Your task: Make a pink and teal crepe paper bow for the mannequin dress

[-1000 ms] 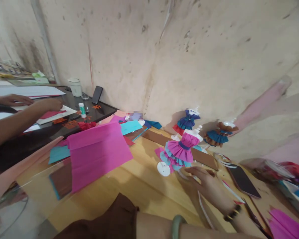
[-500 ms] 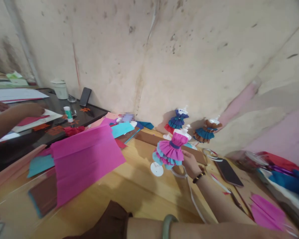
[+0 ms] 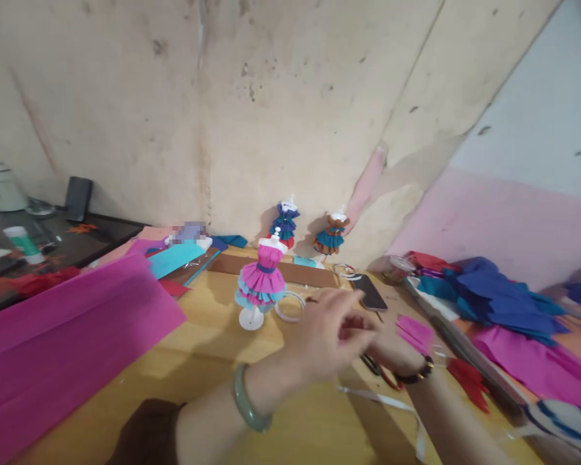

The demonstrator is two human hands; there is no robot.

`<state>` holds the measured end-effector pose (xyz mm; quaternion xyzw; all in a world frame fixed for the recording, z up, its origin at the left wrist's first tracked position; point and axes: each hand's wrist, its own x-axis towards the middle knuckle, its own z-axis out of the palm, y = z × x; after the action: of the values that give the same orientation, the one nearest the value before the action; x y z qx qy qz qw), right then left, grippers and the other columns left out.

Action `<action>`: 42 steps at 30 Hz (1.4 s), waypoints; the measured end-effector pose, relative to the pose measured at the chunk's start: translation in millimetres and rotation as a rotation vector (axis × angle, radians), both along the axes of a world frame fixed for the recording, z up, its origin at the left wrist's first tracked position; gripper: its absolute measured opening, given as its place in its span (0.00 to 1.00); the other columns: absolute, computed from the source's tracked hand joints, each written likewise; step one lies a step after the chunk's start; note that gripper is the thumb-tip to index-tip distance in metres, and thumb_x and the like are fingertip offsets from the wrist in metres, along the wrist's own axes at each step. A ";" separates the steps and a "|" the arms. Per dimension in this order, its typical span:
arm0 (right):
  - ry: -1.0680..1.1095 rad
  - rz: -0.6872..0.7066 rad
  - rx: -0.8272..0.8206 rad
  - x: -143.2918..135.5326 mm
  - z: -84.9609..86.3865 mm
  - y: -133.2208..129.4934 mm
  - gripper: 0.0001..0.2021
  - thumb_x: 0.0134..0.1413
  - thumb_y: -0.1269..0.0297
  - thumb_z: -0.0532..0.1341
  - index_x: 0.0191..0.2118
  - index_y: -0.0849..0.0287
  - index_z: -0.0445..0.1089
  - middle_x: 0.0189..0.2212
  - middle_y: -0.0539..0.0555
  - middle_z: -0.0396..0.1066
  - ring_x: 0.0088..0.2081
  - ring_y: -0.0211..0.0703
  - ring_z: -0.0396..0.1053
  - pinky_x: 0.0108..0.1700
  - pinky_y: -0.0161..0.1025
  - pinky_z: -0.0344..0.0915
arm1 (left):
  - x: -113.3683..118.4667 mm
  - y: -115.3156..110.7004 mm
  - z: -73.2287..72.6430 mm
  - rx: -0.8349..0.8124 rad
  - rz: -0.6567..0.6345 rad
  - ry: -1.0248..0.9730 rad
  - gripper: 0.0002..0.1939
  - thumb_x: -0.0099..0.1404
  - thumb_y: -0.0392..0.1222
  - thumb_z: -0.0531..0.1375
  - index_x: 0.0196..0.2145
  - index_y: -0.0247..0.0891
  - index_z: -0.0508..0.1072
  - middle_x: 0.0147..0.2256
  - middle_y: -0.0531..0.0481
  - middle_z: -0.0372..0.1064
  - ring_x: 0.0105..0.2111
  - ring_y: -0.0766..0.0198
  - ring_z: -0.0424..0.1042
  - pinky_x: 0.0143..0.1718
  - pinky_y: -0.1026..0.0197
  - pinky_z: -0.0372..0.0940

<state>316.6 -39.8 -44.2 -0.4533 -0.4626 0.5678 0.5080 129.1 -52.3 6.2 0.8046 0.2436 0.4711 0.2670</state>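
Note:
My left hand (image 3: 326, 329), with a green bangle on its wrist, is raised over the middle of the table. Its fingers are apart and curved, and nothing shows between them. Close behind it, my right hand (image 3: 385, 339), wearing a dark beaded bracelet, has its fingers mostly hidden by the left. Left of both stands a small white mannequin (image 3: 272, 243) on a round base, in a pink and light blue ruffled paper dress (image 3: 262, 278) with a dark blue waistband. A roll of white tape (image 3: 290, 307) lies between it and my left hand.
Two more dressed mannequins, one in blue (image 3: 285, 223) and one in brown and teal (image 3: 330, 236), stand by the wall. A phone (image 3: 370, 292) lies behind my hands. Pink paper (image 3: 87, 336) covers the left; coloured paper (image 3: 503, 297) is heaped right. A glue stick (image 3: 24, 244) stands far left.
My right hand has let go of the pink-dressed mannequin, which now stands upright, and has drawn back to the right. My left hand has come up beside it. The view has turned right.

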 end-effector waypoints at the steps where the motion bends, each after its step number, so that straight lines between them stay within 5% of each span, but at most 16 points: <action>1: 0.000 0.007 -0.007 0.8 0.3 -3.9 0.13 0.43 0.57 0.70 0.34 0.59 0.73 0.25 0.52 0.75 0.28 0.43 0.73 0.31 0.39 0.69 | -1.3 7.5 -4.6 -0.209 0.005 -0.031 0.32 0.59 0.48 0.63 0.59 0.38 0.62 0.53 0.38 0.67 0.54 0.50 0.65 0.54 0.49 0.61; 3: 0.012 0.048 -0.035 -1.8 1.2 -7.4 0.14 0.43 0.57 0.71 0.35 0.59 0.73 0.26 0.51 0.75 0.28 0.42 0.72 0.32 0.38 0.68 | -5.4 16.0 -18.6 -0.603 -0.134 -0.040 0.38 0.57 0.49 0.64 0.61 0.36 0.59 0.52 0.37 0.68 0.51 0.50 0.68 0.49 0.51 0.64; 5: 0.025 0.118 -0.067 -8.9 0.5 -7.1 0.15 0.41 0.58 0.72 0.35 0.59 0.74 0.27 0.51 0.75 0.28 0.40 0.71 0.32 0.37 0.67 | -12.3 18.7 -34.7 -0.860 -0.299 0.007 0.32 0.55 0.46 0.66 0.55 0.35 0.66 0.46 0.41 0.72 0.45 0.53 0.71 0.44 0.55 0.66; 8: 0.055 0.176 -0.086 -23.1 -8.9 -4.4 0.15 0.39 0.61 0.73 0.35 0.60 0.75 0.29 0.51 0.75 0.27 0.36 0.70 0.31 0.34 0.66 | -26.5 17.4 -55.5 -0.954 -0.289 0.063 0.20 0.50 0.40 0.67 0.42 0.32 0.75 0.36 0.46 0.75 0.37 0.56 0.73 0.37 0.59 0.66; 13: 0.119 0.099 -0.081 -43.6 -39.8 -5.9 0.15 0.44 0.55 0.71 0.34 0.60 0.74 0.25 0.49 0.73 0.24 0.33 0.67 0.29 0.32 0.62 | -44.7 10.3 -76.1 -1.099 -0.138 0.044 0.19 0.47 0.41 0.68 0.39 0.32 0.76 0.34 0.47 0.75 0.33 0.60 0.72 0.34 0.62 0.63; 17: 0.097 0.001 -0.067 -47.9 -49.4 -8.0 0.19 0.38 0.57 0.74 0.36 0.61 0.75 0.25 0.51 0.74 0.24 0.35 0.67 0.29 0.33 0.62 | -49.7 8.7 -82.0 -1.111 -0.135 0.135 0.14 0.46 0.39 0.67 0.33 0.33 0.75 0.28 0.51 0.73 0.28 0.63 0.69 0.29 0.64 0.60; 26: -0.003 -0.210 0.041 -38.1 -46.2 -0.8 0.18 0.40 0.51 0.72 0.29 0.61 0.72 0.22 0.48 0.70 0.23 0.34 0.62 0.26 0.32 0.58 | -61.3 27.3 -81.7 -1.064 -0.084 0.164 0.14 0.45 0.40 0.67 0.31 0.34 0.72 0.25 0.54 0.67 0.24 0.67 0.65 0.23 0.67 0.56; 32: -0.069 -0.189 0.102 -51.1 -52.2 -6.1 0.17 0.44 0.51 0.70 0.35 0.59 0.73 0.24 0.49 0.69 0.25 0.38 0.63 0.31 0.36 0.62 | -56.9 25.6 -86.8 -1.086 -0.314 0.043 0.15 0.50 0.45 0.65 0.35 0.34 0.74 0.32 0.50 0.73 0.30 0.64 0.70 0.33 0.64 0.61; 38: -0.258 -0.170 0.254 -55.2 -55.3 -12.2 0.12 0.49 0.56 0.67 0.37 0.57 0.74 0.30 0.54 0.73 0.32 0.44 0.69 0.37 0.41 0.67 | -49.7 22.6 -89.4 -1.133 -0.025 0.012 0.09 0.53 0.44 0.62 0.27 0.34 0.72 0.24 0.52 0.70 0.23 0.65 0.66 0.25 0.65 0.54; 42: -0.529 -0.151 0.559 -58.6 -45.3 -23.2 0.05 0.55 0.65 0.62 0.30 0.56 0.73 0.29 0.54 0.72 0.33 0.45 0.70 0.37 0.41 0.67 | -48.2 22.2 -90.1 -1.142 0.085 -0.130 0.06 0.52 0.39 0.62 0.22 0.35 0.70 0.18 0.58 0.62 0.19 0.69 0.59 0.23 0.67 0.50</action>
<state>258.0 -63.1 -89.5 -0.4609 -0.6798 0.2445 0.5154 80.9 -30.1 -83.9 0.4918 0.4746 0.3237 0.6543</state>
